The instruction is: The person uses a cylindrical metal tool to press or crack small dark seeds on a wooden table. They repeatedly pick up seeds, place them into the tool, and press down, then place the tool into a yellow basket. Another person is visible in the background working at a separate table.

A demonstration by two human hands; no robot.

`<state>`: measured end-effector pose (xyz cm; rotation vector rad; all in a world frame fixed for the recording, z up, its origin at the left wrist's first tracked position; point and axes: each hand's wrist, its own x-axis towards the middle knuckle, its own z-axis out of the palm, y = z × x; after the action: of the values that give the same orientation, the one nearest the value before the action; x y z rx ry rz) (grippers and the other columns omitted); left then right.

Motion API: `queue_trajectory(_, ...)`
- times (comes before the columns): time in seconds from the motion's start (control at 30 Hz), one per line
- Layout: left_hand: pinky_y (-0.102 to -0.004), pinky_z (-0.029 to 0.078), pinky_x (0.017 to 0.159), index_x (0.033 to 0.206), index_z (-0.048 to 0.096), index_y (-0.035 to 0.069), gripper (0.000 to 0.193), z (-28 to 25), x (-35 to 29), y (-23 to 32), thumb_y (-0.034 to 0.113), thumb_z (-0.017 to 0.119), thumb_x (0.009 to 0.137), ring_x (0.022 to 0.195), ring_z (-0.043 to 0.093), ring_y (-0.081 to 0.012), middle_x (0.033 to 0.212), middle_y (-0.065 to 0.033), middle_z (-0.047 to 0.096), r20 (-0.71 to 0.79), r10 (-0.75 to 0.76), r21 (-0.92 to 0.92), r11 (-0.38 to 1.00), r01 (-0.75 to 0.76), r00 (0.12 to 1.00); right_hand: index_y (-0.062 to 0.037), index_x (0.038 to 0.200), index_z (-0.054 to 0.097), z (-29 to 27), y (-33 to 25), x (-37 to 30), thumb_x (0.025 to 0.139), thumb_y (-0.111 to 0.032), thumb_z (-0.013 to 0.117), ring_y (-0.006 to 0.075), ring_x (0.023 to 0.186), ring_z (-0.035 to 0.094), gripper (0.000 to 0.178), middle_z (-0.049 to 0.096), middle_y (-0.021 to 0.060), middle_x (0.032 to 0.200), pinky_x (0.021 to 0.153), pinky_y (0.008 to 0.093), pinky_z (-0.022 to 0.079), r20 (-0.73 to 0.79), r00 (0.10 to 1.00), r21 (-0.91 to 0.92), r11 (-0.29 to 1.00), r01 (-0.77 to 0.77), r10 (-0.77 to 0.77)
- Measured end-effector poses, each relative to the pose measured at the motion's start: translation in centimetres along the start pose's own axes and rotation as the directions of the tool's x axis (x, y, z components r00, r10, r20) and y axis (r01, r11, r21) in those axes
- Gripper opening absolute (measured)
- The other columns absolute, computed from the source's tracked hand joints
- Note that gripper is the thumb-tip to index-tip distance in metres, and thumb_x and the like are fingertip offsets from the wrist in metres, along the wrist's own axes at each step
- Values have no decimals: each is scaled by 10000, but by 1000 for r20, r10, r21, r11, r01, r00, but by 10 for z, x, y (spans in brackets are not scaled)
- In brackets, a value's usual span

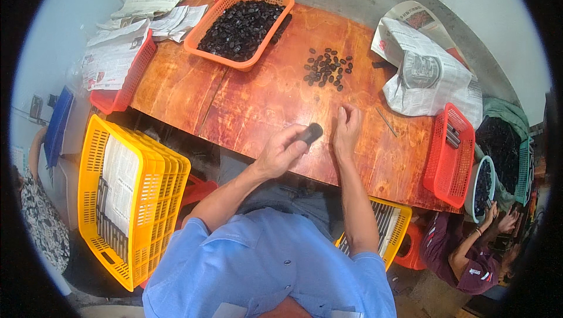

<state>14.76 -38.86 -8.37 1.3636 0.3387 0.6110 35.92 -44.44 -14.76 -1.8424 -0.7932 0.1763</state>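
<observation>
My left hand [282, 152] is closed around a short dark cylinder [313, 132], its end showing past the fingers just above the wooden table. To its right, my right hand [348, 124] rests on edge at the tabletop, its fingers together and partly curled; whether anything is between them is hidden. Beyond the hands, small black oval pieces [326, 68] lie loosely spread on the table [258, 107]. At the back stands an orange basket [193, 39] heaped with similar black pieces. A thin metal rod [386, 122] lies to the right of my right hand.
Newspaper [431, 74] covers part of the table's right side, near a red basket [448, 168] holding dark rods. At left are a red basket [132, 74] under newspapers and stacked yellow crates [146, 200]. Another yellow crate [403, 224] sits below the table; a co-worker [451, 247] works at lower right.
</observation>
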Motion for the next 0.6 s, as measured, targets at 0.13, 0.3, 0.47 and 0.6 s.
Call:
queue_trajectory(0.13,-291,493,701,1194,662,-12,456,6,-4,12,406,631,1018,784,598,-135,925,-60,653,5,247,210,947,-242,969,32,1158,602,2,3,-1,1019,-277,560,345,1123,564,341,589,189,1144,992,426,434,-7,1000,-15,1000,21,-21)
queue_trajectory(0.3,-313,507,747,1196,663,-15,552,6,-3,11,501,631,1001,850,620,-160,967,-77,663,18,296,179,939,-295,955,21,1157,608,2,-3,-2,1014,-266,574,329,1118,568,323,594,180,1144,985,417,440,9,1000,-6,1000,2,-2)
queue_trajectory(0.47,-302,496,746,1187,653,-14,572,4,-2,8,525,626,997,843,600,-141,947,-65,645,-6,314,199,931,-307,949,14,1153,618,1,2,-1,1003,-248,595,310,1093,592,302,610,164,1142,965,399,460,7,1000,-5,1000,5,-5)
queue_trajectory(0.6,-283,487,744,1190,637,-15,577,4,0,1,530,620,999,824,584,-125,906,-45,617,-69,318,12,948,-318,946,9,1150,623,3,2,-1,993,-234,612,299,1069,609,290,615,157,1146,946,389,474,5,1000,7,1000,23,-23)
